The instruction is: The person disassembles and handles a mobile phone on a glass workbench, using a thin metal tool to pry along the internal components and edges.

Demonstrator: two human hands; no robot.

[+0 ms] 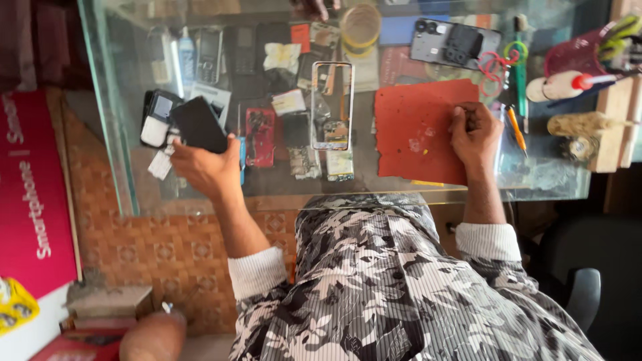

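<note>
- Black phone (198, 124): held in the left hand (204, 167) above the left end of the glass counter (535, 177), tilted, dark face up (fingers wrapped under it, probably to keep it off the clutter).
- Right hand (473, 132): closed in a loose fist, resting on the right edge of the red mat (414, 130); whether it holds anything, cannot tell.
- Empty phone frame (332, 105) lies mid-counter, left of the mat.
- Back cover (455, 41) at the far edge; orange screwdriver (515, 130) just right of the fist, within easy reach.

Grey, black and white leaf-patterned ribbed shirt, pale ribbed cuffs pushed up both forearms, bare hands
</note>
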